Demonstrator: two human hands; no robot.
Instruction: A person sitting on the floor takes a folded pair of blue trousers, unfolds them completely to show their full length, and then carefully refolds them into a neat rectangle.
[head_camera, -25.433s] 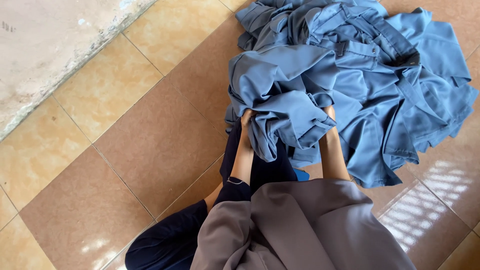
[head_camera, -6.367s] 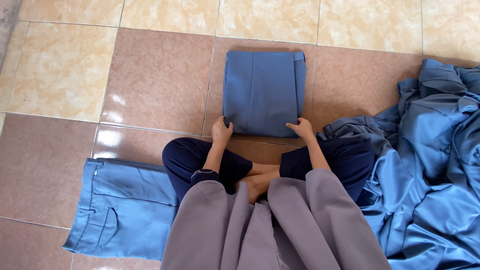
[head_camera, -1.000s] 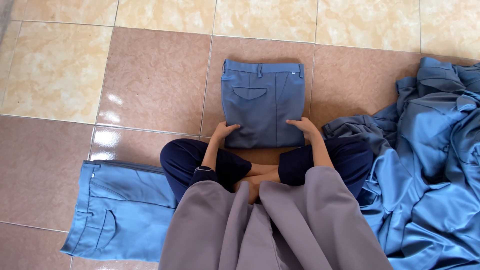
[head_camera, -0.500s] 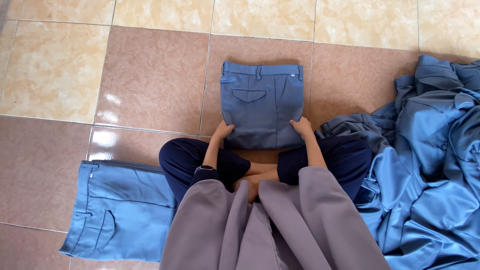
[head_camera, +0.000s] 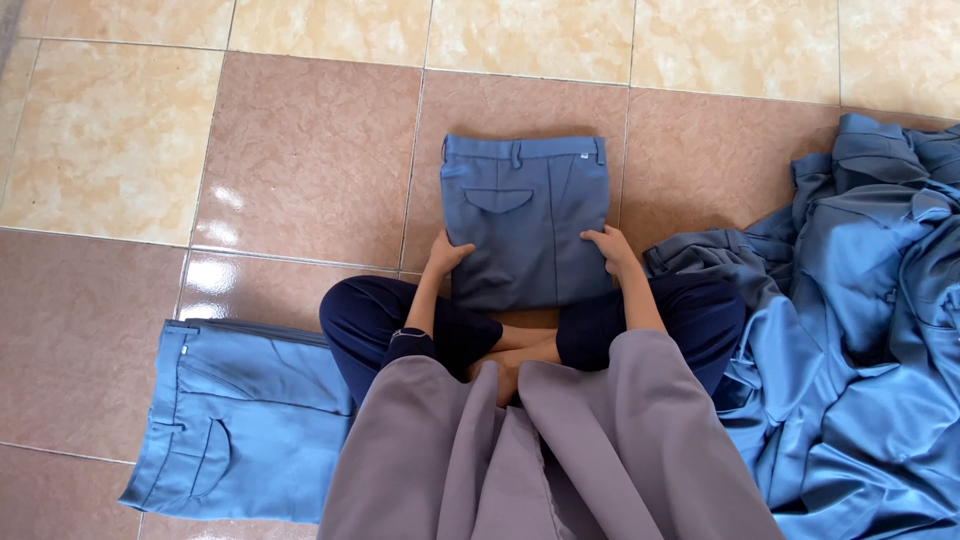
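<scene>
**Both hands on a folded pair of blue trousers on the tiled floor**

Looking down through the head camera, I see my own lap filling the bottom of the frame: a grey garment hangs over my chest and hides my upper arms, and my crossed legs in dark navy cover the near edge of the folded trousers (head_camera: 525, 220), so I cannot make out how that edge lies. The pile of blue clothes (head_camera: 850, 330) on my right runs off the right and bottom edges. A second pair of blue trousers (head_camera: 235, 420), laid flat on my left, is partly under my knee and cut off at the bottom.

The folded trousers lie squarely ahead of me on a brown tile (head_camera: 310, 160), waistband away from me, a flapped back pocket facing up. My left hand (head_camera: 445, 255) rests on the near left corner, my right hand (head_camera: 610, 250) on the near right edge. Both lie open and flat, fingers spread on the cloth, pressing rather than gripping.

Half a second ago the hands sat in nearly the same spots; the bundle has not shifted.
</scene>
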